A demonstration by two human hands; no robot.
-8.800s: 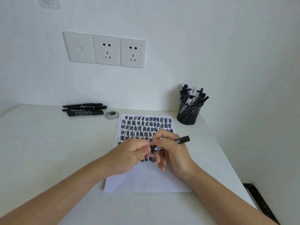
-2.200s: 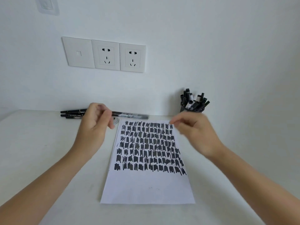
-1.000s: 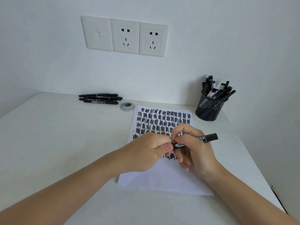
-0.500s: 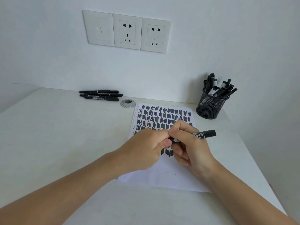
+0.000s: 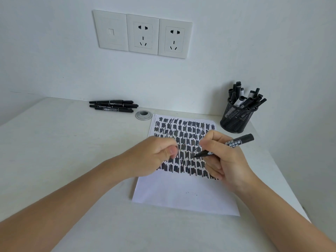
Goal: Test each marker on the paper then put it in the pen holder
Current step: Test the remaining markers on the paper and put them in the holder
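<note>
Right hand [image 5: 227,160] pinches the marker [image 5: 234,142] mid-barrel, its long axis slanting from rear end up-right to bare tip down-left over scribbled rows on the paper [image 5: 181,193], blank strip nearer the person; left hand [image 5: 154,157] curled beside the tip, contents hidden; pen holder [image 5: 236,120] far right.

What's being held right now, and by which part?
The right hand holds the black marker by mid-barrel, tip uncapped. The left hand is curled; whether it hides a cap cannot be told.
</note>
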